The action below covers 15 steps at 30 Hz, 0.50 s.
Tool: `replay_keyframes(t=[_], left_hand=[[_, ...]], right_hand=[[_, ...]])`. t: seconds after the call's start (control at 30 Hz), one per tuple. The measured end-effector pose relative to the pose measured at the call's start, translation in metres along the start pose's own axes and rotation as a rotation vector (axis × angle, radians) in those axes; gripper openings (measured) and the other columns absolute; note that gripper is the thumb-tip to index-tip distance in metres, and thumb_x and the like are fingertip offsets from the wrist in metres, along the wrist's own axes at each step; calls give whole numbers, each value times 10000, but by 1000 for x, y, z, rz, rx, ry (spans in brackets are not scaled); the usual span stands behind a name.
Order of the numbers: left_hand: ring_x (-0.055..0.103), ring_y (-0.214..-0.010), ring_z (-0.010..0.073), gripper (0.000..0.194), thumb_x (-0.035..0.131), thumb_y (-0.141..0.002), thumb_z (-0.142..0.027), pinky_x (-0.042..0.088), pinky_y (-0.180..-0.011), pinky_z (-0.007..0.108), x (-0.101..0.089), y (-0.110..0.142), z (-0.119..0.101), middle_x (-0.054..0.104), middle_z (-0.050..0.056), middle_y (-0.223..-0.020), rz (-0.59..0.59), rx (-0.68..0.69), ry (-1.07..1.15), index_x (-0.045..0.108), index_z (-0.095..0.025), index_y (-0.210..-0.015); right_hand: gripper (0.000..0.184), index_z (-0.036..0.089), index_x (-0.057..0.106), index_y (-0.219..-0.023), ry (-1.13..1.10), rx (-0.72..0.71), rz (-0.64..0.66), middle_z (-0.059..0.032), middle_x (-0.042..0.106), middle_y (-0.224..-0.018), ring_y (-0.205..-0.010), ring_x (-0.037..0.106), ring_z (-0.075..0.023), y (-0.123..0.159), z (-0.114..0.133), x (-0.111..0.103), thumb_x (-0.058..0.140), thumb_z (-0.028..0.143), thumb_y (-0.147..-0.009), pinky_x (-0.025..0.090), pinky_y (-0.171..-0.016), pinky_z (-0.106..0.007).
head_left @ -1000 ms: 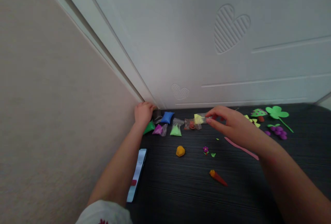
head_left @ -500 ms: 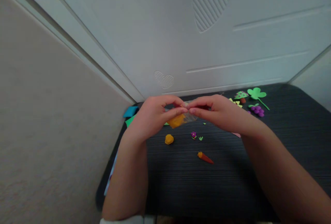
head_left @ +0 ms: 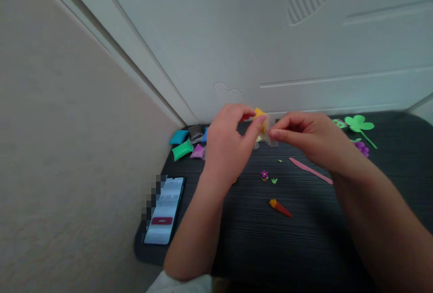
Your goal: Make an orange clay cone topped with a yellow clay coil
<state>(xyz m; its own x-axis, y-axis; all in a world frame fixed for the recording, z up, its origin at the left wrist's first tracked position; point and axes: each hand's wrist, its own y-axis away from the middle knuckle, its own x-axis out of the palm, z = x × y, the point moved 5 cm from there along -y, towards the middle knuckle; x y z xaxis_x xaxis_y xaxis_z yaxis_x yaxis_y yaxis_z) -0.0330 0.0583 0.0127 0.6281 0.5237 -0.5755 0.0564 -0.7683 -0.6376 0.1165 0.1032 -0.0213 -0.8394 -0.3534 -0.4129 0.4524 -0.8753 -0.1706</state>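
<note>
Both my hands are raised over the dark table on a small clear plastic packet [head_left: 268, 134] with yellow clay [head_left: 260, 112] inside. My left hand [head_left: 226, 139] grips the packet's clay-filled side between thumb and fingers. At its clear edge, my right hand [head_left: 311, 136] pinches the plastic. Below them on the table lie a tiny purple clay flower [head_left: 264, 174], a green leaf sprig [head_left: 274, 180] and an orange clay carrot [head_left: 280, 208]. A pink modelling knife [head_left: 310, 170] rests under my right wrist. My left wrist nearly hides a yellow-orange lump.
Teal [head_left: 179, 137], green [head_left: 182, 149], pink [head_left: 198, 151] and dark grey [head_left: 195, 132] clay packets sit at the back left. A phone [head_left: 165, 212] lies at the left edge. A green clover [head_left: 359, 124] and purple grapes [head_left: 361, 148] are back right. A white door [head_left: 237, 36] stands behind.
My hands have lifted the packet and turned it more upright, its clay end upward. My view has shifted left, so the phone and more clay packets now show.
</note>
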Motion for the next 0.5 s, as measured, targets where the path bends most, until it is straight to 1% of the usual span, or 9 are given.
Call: replay_keyframes(t=[0.03, 0.07, 0.1, 0.13, 0.2, 0.27, 0.4, 0.5], left_hand=[[577, -725, 119, 187, 575, -841, -334, 440, -681, 247, 2, 1, 0, 632, 4, -747, 23, -34, 27, 600, -165, -767], [558, -656, 104, 246, 547, -855, -371, 427, -636, 239, 6, 3, 0, 611, -11, -684, 86, -68, 84, 579, -168, -720], [541, -609, 94, 287, 517, -867, -403, 413, -597, 233, 10, 4, 1, 597, -21, -645, 174, -99, 154, 572, -172, -706], [537, -596, 91, 304, 503, -870, -426, 406, -578, 229, 14, 6, 2, 596, -23, -640, 256, -131, 222, 576, -173, -717], [546, -617, 94, 314, 495, -868, -446, 406, -576, 225, 19, 8, 5, 612, -14, -670, 368, -177, 324, 592, -172, -749], [560, -661, 101, 306, 495, -871, -432, 413, -593, 221, 20, 8, 7, 632, 0, -717, 421, -189, 383, 602, -168, -759], [588, -726, 112, 270, 484, -882, -382, 434, -616, 215, 21, 8, 8, 661, 21, -793, 475, -201, 439, 615, -169, -778], [605, -763, 125, 253, 541, -846, -406, 470, -654, 224, 24, 10, 7, 662, 33, -832, 494, -244, 507, 618, -165, -844]], right_hand=[[205, 186, 668, -717, 33, -4, -42, 17, 649, -658, -591, 536, -108, 0, 1, -2, 651, 384, -769, 393, -575, -258], [211, 189, 669, -725, 65, -10, -79, 16, 658, -669, -596, 546, -110, 1, 2, -3, 653, 395, -769, 397, -584, -260], [217, 192, 670, -736, 93, -17, -101, 16, 664, -678, -597, 552, -110, 2, 3, -3, 652, 406, -769, 399, -590, -262], [222, 195, 671, -744, 132, -26, -119, 18, 666, -678, -590, 552, -108, 3, 5, -2, 649, 415, -770, 396, -586, -261], [214, 199, 671, -740, 219, -56, -125, 27, 658, -649, -565, 540, -100, 5, 9, 0, 648, 409, -773, 380, -562, -254], [183, 203, 665, -713, 283, -97, -114, 41, 641, -611, -541, 524, -88, 7, 13, 3, 653, 375, -773, 364, -536, -242], [152, 208, 653, -715, 234, -127, -81, 52, 651, -639, -562, 543, -78, 8, 14, 4, 664, 348, -771, 385, -541, -218], [149, 199, 631, -693, 246, -129, -81, 54, 624, -613, -552, 520, -76, 8, 14, 2, 657, 319, -778, 371, -519, -212]])
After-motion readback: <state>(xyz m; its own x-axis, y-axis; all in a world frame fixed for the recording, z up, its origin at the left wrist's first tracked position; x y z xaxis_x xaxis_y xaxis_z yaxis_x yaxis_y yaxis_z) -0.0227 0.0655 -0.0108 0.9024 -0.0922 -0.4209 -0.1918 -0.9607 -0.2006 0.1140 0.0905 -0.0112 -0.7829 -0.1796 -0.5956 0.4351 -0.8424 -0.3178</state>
